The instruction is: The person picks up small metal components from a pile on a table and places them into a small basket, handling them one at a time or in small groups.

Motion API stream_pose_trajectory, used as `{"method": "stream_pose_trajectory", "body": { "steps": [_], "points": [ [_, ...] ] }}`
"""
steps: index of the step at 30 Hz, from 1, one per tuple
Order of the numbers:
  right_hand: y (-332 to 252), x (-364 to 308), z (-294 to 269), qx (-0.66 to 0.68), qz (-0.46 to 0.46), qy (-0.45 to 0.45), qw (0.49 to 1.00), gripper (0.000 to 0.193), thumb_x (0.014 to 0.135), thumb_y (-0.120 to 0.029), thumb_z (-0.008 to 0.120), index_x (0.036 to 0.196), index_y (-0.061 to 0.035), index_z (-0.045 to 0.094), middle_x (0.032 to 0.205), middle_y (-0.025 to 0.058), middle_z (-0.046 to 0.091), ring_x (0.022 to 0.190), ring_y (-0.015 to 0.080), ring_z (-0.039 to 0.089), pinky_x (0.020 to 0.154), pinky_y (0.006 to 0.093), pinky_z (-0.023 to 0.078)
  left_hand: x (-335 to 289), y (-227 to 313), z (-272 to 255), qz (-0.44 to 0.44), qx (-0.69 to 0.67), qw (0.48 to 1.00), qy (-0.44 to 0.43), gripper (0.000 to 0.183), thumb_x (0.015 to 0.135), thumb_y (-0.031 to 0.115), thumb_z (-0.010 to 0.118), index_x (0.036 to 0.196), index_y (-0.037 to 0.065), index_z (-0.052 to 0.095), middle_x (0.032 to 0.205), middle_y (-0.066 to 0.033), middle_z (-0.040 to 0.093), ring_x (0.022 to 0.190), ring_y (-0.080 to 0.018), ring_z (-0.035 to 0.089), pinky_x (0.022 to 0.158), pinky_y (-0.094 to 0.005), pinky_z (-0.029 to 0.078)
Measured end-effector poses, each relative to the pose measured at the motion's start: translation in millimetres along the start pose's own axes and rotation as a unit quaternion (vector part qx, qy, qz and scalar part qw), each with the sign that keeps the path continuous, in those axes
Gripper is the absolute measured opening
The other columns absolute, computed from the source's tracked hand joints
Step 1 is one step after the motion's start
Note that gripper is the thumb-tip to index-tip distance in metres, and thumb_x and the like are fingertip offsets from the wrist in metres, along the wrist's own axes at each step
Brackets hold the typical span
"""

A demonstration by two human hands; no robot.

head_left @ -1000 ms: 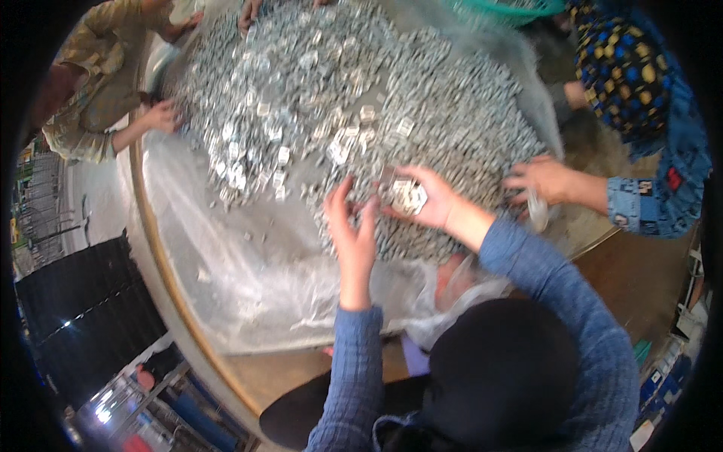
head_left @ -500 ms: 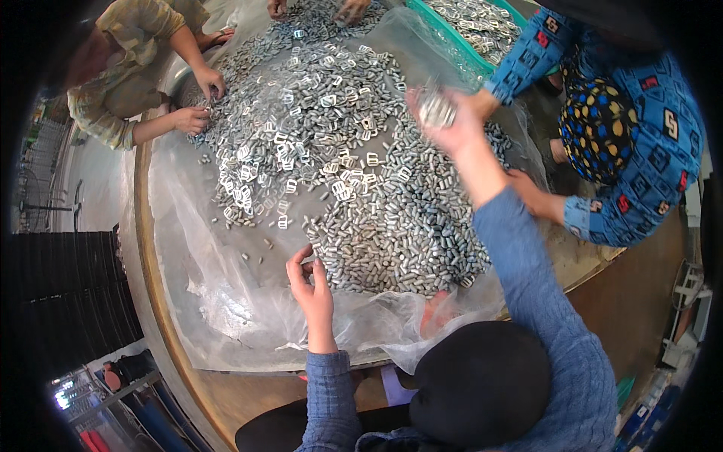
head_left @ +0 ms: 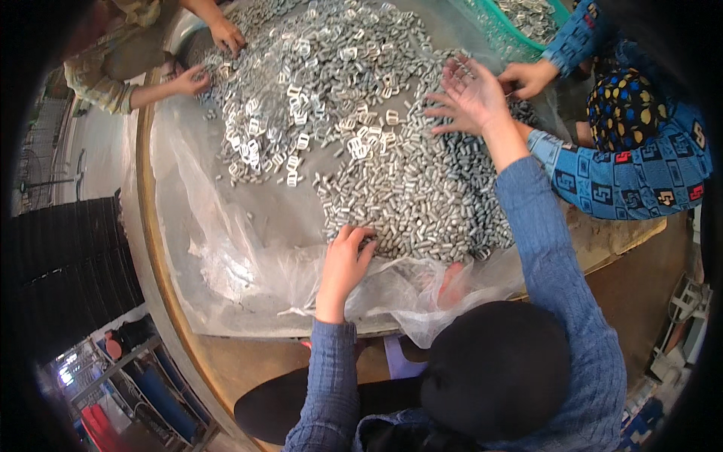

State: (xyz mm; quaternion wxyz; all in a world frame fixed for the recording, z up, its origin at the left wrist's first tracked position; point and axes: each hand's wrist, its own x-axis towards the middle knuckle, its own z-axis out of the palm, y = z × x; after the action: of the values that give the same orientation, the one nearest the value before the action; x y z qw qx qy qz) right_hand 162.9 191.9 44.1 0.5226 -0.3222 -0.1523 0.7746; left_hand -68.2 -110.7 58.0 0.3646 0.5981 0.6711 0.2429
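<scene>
My right hand is raised over the right side of a heap, palm up with fingers spread. Small light marks show by its fingertips; I cannot tell whether they are metal bits on the skin. Just behind it reaches a co-worker's hand, partly hidden by mine. My left hand is at the near left edge of the small silver metal cylinders, fingers loosely bent and apart, nothing visible in them. Flat silver slider buckles lie mixed among the cylinders toward the middle and far side.
A co-worker in a blue patterned sleeve leans in from the right; their other hand is near a green tray of buckles. Another person's hand works at the far left. Clear plastic sheeting is bunched along the near table edge.
My right hand held a handful of buckles near the co-worker's hand; now it is spread without them. My left hand has moved right, onto the cylinders' edge. The whole view has shifted.
</scene>
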Motion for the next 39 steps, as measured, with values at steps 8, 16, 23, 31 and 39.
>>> {"method": "stream_pose_trajectory", "body": {
  "steps": [8,16,23,31,39],
  "points": [
    [78,-10,-8,-0.747,-0.097,-0.149,0.64,0.04,0.076,-0.02,0.062,0.113,-0.0051,0.055,0.113,0.0173,0.056,0.108,0.03,0.052,0.091,0.0371,0.043,111,-51,-22,-0.003,0.063,0.992,0.109,0.04,0.074,0.019,0.068,0.109,0.005,0.054,0.1,-0.0187,0.054,0.08,-0.0317,0.057,0.069,-0.0392,0.047],
    [147,-37,11,-0.879,-0.173,-0.242,0.372,0.047,0.074,-0.006,0.053,0.121,-0.0035,0.046,0.12,0.02,0.046,0.114,0.0381,0.044,0.094,0.0449,0.039,166,-48,31,-0.002,0.221,0.97,0.104,0.061,0.059,0.011,0.065,0.119,0.012,0.049,0.119,-0.0199,0.041,0.101,-0.0433,0.048,0.087,-0.0452,0.042],
    [124,-79,-2,-0.774,-0.06,-0.311,0.548,0.048,0.067,-0.005,0.057,0.115,-0.0063,0.051,0.099,0.0168,0.058,0.095,0.0342,0.055,0.081,0.0391,0.045,128,-33,22,0.05,0.025,0.998,-0.021,0.054,0.06,0.01,0.064,0.112,0.002,0.053,0.109,-0.0182,0.053,0.099,-0.0339,0.054,0.087,-0.037,0.043],
    [72,-145,10,-0.747,-0.081,-0.329,0.573,0.037,0.066,-0.007,0.067,0.103,-0.0095,0.061,0.12,0.0116,0.053,0.11,0.0302,0.05,0.093,0.0361,0.041,33,14,-10,0.084,-0.083,0.993,-0.03,0.048,0.069,0.007,0.067,0.115,0.004,0.055,0.109,-0.0122,0.061,0.106,-0.0238,0.055,0.09,-0.0329,0.042],
    [82,-147,9,-0.731,-0.103,-0.296,0.606,0.034,0.071,-0.016,0.069,0.103,-0.0091,0.061,0.104,0.0096,0.055,0.1,0.0285,0.053,0.086,0.0361,0.044,3,-1,-4,-0.034,-0.032,0.999,0.002,0.025,0.074,0.007,0.064,0.099,0.004,0.063,0.092,-0.0102,0.065,0.087,-0.0233,0.06,0.079,-0.0324,0.045]
  ]
}}
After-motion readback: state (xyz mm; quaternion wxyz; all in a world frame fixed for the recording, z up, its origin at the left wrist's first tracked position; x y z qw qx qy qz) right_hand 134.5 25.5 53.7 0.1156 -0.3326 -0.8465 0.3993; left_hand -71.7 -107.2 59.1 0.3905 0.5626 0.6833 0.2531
